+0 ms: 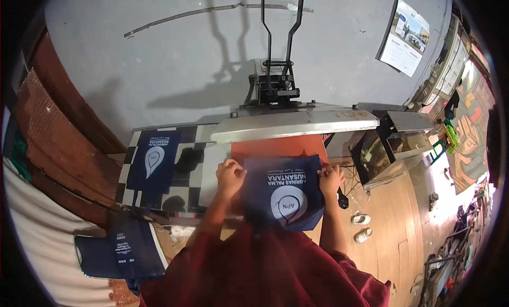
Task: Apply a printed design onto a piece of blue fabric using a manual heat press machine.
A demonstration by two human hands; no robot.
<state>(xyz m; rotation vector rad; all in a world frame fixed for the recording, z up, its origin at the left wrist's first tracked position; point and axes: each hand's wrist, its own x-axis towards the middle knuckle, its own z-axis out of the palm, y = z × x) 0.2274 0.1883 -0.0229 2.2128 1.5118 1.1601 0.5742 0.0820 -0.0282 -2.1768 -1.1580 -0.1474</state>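
A navy fabric piece [254,191] with a white printed emblem and lettering lies across the orange-red lower pad [274,146] of a heat press, its near part hanging towards me. My left hand [231,177] pinches its left edge near the far corner. With my right hand [331,179] I pinch the opposite edge. Just beyond the fabric, the press's silvery upper plate [294,126] is raised, its black lever handles [292,32] standing upright against the wall. A second navy printed piece [153,162] lies flat on the checkered tabletop [191,134] to the left.
More navy printed fabric [131,247] lies on a seat or stand at lower left, beside a cream cloth [43,227]. A glass tank [373,156] stands right of the press. White shoes [362,235] are on the wooden floor. A wall calendar [405,36] hangs at upper right.
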